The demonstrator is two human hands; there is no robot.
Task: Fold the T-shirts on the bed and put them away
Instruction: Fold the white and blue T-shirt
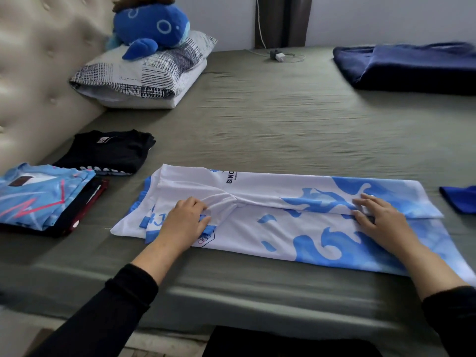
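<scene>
A white T-shirt with blue wave print lies lengthwise across the near edge of the bed, its far side folded toward the middle. My left hand pinches the fabric near the blue-trimmed sleeve at the shirt's left end. My right hand presses flat on the folded edge at the printed right end, fingers straight. To the left sits a stack of folded shirts topped by a light blue one. A folded black shirt lies behind that stack.
The olive-green sheet covers the bed. A patterned pillow with a blue plush toy is at the back left by the padded headboard. A folded navy blanket, a charger and a blue cloth lie right.
</scene>
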